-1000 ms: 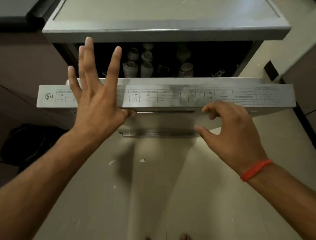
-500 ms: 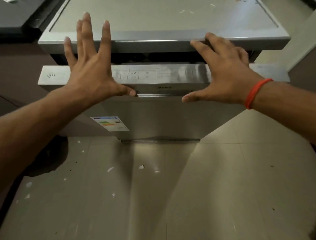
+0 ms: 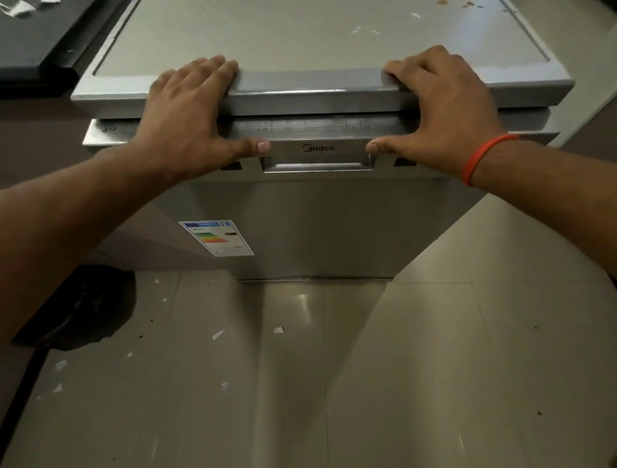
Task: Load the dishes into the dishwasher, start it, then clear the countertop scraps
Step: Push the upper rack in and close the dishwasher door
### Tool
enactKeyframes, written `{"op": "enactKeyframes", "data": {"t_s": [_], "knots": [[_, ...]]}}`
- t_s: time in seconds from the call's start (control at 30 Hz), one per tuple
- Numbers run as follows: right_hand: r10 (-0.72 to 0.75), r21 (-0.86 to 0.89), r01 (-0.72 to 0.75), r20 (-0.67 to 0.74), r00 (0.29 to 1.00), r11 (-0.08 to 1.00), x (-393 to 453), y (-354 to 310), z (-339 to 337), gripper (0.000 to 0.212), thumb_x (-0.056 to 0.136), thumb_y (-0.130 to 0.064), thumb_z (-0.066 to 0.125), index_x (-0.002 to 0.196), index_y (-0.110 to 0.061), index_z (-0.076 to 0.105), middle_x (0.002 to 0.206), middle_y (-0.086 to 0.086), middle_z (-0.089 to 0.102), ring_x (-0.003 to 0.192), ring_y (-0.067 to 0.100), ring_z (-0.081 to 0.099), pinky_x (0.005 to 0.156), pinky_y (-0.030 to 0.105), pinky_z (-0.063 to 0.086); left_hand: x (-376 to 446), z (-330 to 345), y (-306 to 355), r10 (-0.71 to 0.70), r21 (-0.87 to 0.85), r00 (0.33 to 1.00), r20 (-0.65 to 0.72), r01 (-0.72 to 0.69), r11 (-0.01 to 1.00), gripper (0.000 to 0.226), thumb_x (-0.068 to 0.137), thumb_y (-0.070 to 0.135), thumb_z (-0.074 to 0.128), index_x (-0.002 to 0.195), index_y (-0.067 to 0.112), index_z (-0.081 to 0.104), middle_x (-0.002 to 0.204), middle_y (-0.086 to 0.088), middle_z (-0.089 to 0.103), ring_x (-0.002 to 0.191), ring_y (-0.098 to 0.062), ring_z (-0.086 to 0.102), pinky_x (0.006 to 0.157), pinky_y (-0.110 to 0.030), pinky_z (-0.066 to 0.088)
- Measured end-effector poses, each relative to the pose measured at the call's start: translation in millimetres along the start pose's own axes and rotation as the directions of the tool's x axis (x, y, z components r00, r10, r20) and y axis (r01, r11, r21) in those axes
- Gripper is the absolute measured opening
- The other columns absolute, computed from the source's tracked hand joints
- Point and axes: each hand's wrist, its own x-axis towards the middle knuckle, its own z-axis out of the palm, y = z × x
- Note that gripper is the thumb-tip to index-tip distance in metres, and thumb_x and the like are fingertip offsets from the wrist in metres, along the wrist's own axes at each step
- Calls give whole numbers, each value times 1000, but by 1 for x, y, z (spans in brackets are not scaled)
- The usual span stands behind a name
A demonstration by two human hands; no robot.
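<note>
Stainless-steel dishwasher (image 3: pixel 320 227), freestanding, seen from above. Door (image 3: pixel 317 217) raised almost to vertical; a narrow strip of its control panel (image 3: pixel 300 125) shows under the top lip, between the two hands, so my reading is that the latch has not quite engaged.

Left hand (image 3: pixel 187 113): fingers curled over the front edge of the top panel (image 3: pixel 300 43), thumb pressed against the door face just left of the handle recess (image 3: pixel 317 163). Right hand (image 3: pixel 440 110): same arrangement mirrored, fingers hooked over the edge, thumb on the door just right of the recess. Each hand thus clamps door and top edge together, a squeeze rather than a push. Orange band (image 3: pixel 484 157) on the right wrist.

Beyond the fingertips, small scraps (image 3: pixel 464 4) lie on the far part of the top panel. Below the wrists, bits of debris on the floor tiles (image 3: pixel 434 334); a dark bag (image 3: pixel 83 307) sits beside the left forearm.

Stage, judged: dishes loaded (interior not visible now), door closing, start not yet pressed, scraps not cleared.

Risks:
- Controls sit on the door's top edge; if the door latches before a programme is set, it must be reopened.
- Uneven thumb pressure could leave one side unlatched, so the cycle would not start.
- A protruding dish or rack inside would block closure; cannot check from this view.
- Squeezing hard against the lip could rock the unit.
</note>
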Motion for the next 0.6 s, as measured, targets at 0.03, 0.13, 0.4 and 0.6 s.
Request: {"op": "enactKeyframes", "data": {"t_s": [0.03, 0.13, 0.4, 0.6], "knots": [[5, -4, -5, -1, 1000, 1000, 0, 0, 0, 100, 69, -69, 75, 149, -19, 43, 138, 11, 47, 126, 33, 44, 109, 45, 40, 0, 2, 0, 1, 3, 1000, -19, -1, 1000, 110, 76, 89, 44, 159, 18, 26, 166, -10, 29, 152, -31, 26, 125, -52, 15], [25, -17, -25, -4, 1000, 1000, 3, -2, -2, 98, 69, -69, 76, 148, -19, 45, 135, 10, 46, 125, 31, 42, 105, 43, 42, 0, 6, 1, -17, 8, 998, -60, 18, 1000, 99, 83, 84, 40, 158, 20, 28, 164, -9, 31, 151, -31, 28, 124, -52, 17], [56, -139, -58, -22, 998, 989, 14, -11, 0, 85, 74, -65, 75, 142, -21, 48, 128, 11, 43, 122, 32, 42, 87, 48, 50, 1, 16, 14, -79, 42, 986, -149, 87, 995, 80, 93, 74, 45, 151, 19, 35, 159, -11, 38, 147, -34, 32, 122, -52, 19], [-29, -243, 44, 62, 998, 969, 30, -2, -18, 83, 74, -70, 72, 140, -24, 51, 126, 16, 47, 119, 38, 45, 86, 50, 47, 3, 12, 14, -79, 42, 988, -135, 86, 995, 77, 93, 70, 51, 148, 18, 37, 153, -13, 42, 140, -38, 37, 118, -54, 23]]}}
